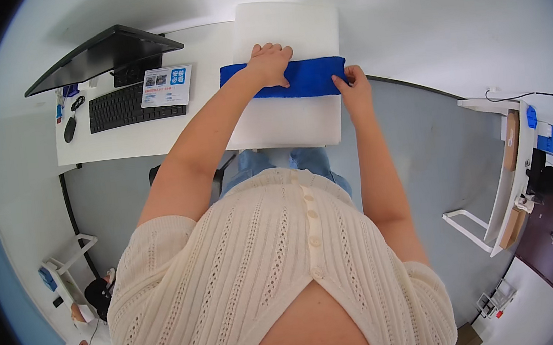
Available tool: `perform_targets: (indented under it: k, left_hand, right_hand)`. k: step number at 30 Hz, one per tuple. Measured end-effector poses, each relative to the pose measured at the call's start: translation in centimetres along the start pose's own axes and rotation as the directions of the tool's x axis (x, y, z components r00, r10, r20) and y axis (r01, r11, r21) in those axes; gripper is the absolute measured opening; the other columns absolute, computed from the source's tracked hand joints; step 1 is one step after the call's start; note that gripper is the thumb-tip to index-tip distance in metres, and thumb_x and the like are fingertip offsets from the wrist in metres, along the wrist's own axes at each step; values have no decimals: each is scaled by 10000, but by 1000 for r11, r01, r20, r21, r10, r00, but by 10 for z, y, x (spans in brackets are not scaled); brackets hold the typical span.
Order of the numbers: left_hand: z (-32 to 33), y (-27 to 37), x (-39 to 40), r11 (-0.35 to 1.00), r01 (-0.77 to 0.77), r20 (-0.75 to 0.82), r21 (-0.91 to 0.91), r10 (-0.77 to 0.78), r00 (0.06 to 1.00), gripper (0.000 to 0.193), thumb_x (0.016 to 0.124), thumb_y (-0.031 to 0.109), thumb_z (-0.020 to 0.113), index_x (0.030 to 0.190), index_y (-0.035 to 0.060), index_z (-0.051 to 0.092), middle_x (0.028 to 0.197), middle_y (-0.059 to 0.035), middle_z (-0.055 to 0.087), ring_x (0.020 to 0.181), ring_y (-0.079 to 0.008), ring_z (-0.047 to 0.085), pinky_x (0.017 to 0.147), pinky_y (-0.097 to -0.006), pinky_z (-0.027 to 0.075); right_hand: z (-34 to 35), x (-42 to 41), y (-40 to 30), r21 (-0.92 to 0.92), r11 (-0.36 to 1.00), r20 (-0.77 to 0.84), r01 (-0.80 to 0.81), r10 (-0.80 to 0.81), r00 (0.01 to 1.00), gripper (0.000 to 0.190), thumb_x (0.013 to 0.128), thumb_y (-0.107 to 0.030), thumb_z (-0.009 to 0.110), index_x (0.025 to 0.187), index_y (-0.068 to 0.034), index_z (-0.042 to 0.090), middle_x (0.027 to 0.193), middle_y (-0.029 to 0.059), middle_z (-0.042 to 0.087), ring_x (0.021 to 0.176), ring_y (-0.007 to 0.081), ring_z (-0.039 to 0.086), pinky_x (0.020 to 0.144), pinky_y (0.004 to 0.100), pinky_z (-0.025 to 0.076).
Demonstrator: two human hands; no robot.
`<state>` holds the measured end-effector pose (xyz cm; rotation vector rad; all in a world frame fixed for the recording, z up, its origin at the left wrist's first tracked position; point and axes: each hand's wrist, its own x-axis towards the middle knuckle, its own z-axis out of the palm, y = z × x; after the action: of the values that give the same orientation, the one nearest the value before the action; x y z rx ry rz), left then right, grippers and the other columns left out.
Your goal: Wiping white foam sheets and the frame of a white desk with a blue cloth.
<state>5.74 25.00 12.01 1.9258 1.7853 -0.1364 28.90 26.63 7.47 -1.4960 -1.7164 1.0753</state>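
A blue cloth (314, 78), folded into a long strip, lies crosswise over a white padded sheet (286, 27) on the right part of the white desk. My left hand (270, 67) rests on the cloth with its fingers spread, the fingertips reaching past its far edge onto the white sheet. At the strip's right end, my right hand (353, 83) pinches the corner between thumb and fingers.
Left on the desk (122, 148) are a monitor (107, 54), a black keyboard (116, 110), a printed sheet (167, 95) over its right part, and a mouse (70, 129). Shelving with boxes stands far right. Other people are partly visible at the left and right rims.
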Motion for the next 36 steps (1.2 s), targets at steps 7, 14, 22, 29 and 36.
perform_targets:
  k: [7,14,22,29,36]
  left_hand:
    - [-33,-36,-2,744,-376,-498,-552,68,865,294,716,102,752,984,57,639,1021,-56,666,996,-209,607,894,-342,453]
    - [-73,-25,-4,681,-725,-808,-97,372,457,422,717,11,647,1132,84,659,1221,-106,629,1225,-299,520,1034,-387,407]
    - [59,-27,-60,871,-492,-172,9,485,857,573,781,31,624,1299,261,541,1460,7,413,1387,-245,313,1155,-471,230]
    - [74,-34,-97,868,-392,-352,-305,280,893,682,757,-24,602,1392,141,416,1474,-55,381,1397,-275,281,1166,-457,204]
    - [69,-5,-107,775,-257,-536,-577,-121,836,810,751,15,638,1467,93,268,1510,-148,283,1396,-332,264,1148,-440,220]
  right_hand:
    - [-38,-12,-172,3,948,237,320,-311,920,210,796,-44,649,971,-65,534,1003,80,662,867,289,640,764,342,492]
    - [-46,-34,-199,-306,468,253,829,-799,545,321,737,-17,638,1045,-106,613,968,63,687,828,266,656,690,358,519]
    - [2,-106,-100,-314,637,637,704,-408,654,219,764,-50,614,971,-114,639,908,51,685,821,230,664,686,365,521]
    - [0,-37,-124,-276,863,514,423,-240,824,262,816,-159,652,1076,-143,623,982,81,682,898,282,650,769,380,511]
    - [35,74,-80,-177,935,352,307,-231,907,456,829,-228,676,1242,-87,543,1200,120,620,1113,299,580,932,377,466]
